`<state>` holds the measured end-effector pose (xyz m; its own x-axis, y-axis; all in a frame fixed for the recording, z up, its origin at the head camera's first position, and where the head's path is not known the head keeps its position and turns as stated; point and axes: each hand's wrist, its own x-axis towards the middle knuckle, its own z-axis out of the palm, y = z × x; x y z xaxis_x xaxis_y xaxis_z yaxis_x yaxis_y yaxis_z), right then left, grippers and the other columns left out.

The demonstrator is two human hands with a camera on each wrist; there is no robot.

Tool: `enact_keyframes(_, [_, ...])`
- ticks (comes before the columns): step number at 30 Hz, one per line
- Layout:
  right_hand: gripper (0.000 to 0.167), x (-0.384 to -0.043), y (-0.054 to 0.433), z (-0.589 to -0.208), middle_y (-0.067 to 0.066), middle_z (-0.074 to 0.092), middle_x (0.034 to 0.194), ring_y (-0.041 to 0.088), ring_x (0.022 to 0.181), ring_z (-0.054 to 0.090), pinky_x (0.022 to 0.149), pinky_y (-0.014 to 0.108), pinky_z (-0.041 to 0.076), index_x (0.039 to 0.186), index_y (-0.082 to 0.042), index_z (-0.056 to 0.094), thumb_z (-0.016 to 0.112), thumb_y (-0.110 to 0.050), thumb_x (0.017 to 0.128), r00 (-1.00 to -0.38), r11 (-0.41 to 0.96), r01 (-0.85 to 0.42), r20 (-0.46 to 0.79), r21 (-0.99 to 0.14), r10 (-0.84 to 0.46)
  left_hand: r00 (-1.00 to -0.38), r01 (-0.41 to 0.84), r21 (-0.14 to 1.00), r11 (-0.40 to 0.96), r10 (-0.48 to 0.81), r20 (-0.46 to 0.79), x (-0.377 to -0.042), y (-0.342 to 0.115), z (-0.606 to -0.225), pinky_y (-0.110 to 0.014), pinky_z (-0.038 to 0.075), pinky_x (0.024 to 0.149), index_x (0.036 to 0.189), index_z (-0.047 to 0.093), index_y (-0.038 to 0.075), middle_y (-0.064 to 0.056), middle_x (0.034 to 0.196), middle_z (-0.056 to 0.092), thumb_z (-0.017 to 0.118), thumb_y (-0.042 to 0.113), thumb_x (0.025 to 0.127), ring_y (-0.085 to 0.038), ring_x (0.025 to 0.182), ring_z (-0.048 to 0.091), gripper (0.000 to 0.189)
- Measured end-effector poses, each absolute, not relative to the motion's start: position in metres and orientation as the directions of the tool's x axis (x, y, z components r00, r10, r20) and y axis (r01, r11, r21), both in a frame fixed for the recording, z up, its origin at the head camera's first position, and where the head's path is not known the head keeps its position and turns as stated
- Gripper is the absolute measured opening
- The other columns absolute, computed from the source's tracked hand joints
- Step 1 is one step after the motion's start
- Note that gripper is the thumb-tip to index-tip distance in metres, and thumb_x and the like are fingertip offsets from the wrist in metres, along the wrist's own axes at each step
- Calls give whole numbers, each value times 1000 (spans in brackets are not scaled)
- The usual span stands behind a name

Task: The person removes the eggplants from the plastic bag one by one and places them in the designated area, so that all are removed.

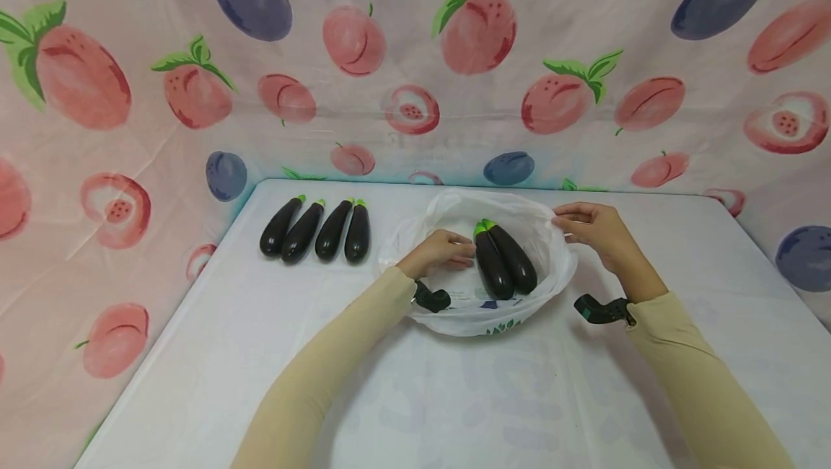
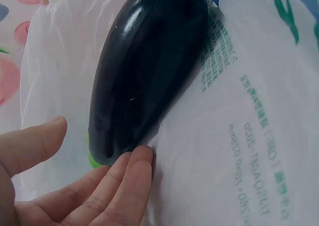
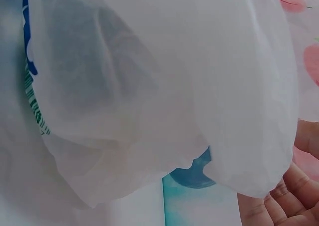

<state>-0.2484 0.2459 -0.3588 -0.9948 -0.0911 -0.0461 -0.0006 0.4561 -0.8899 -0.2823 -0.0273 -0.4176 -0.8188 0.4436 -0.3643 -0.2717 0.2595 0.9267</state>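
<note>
Two dark, glossy eggplants (image 1: 500,263) lie side by side in an open white plastic bag (image 1: 454,323), their green stem ends pointing away from me. My left hand (image 1: 441,251) reaches inside over the near-left rim. Its fingertips are right at the stem end of one eggplant (image 2: 144,71), with the thumb apart and the fingers fairly straight. On the bag's right side, my right hand (image 1: 600,234) pinches the rim between thumb and fingers. From the right wrist, the bag wall (image 3: 239,101) hangs in front, and the eggplants show only as dark shapes through it.
Several more eggplants (image 1: 314,232) lie in a row at the back left of the white-covered table (image 1: 454,397). A fruit-patterned cloth (image 1: 415,43) hangs behind the table's far edge. Black wrist cameras (image 1: 600,310) are strapped to both wrists.
</note>
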Motion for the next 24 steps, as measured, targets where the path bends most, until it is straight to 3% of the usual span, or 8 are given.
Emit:
enact_keyframes(4, [51,-248,245,-359,-30,59,80,-8,78,59,70,13,54,125,8,51,62,-28,91,-995,454,-2,-44,-891,-91,-815,-283,928,242,450,-366,-283,-26,-420,-36,50,97,131,49,-6,-23,129,57,56,13,95,-33,116,58,41])
enact_keyframes(11, [51,-247,245,-360,-30,59,80,-9,78,59,71,13,54,126,7,51,61,-29,92,-995,468,-5,-41,-884,-88,-806,-308,929,206,463,-370,-295,-23,-438,-29,56,87,126,54,-6,-17,118,65,64,17,90,-24,103,66,44])
enact_keyframes(16, [50,-247,245,-361,-30,58,80,-9,78,59,71,13,54,126,7,52,61,-29,92,-996,476,-7,-38,-879,-86,-805,-349,911,219,428,-411,-286,-20,-425,-33,51,96,129,51,-7,-20,127,59,58,12,94,-30,114,60,40])
enact_keyframes(24, [50,-247,245,-360,-30,59,80,-9,78,58,71,13,54,126,7,51,61,-28,92,-995,468,-13,-35,-883,-95,-798,-361,902,236,422,-430,-286,-18,-422,-35,50,98,130,49,-8,-22,132,54,54,9,95,-32,118,57,40])
